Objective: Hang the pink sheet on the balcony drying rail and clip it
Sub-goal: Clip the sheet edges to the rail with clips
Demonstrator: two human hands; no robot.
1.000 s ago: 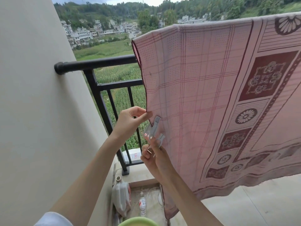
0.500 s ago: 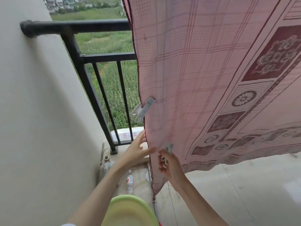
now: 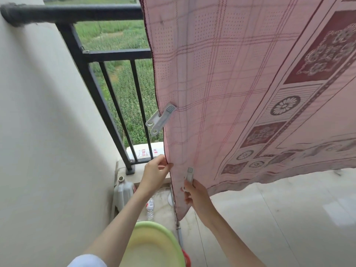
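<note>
Pink patterned cotton sheet hanging free, left hand pinching its side hem, right hand gripping white plastic clip, another white peg clamped higher, green plastic basin below, contents unclear

The pink sheet runs off the top and right edges, hiding where it meets the railing. My right hand covers most of the white clip, so its jaws stay unseen. The green basin is cut by the bottom edge.
</note>
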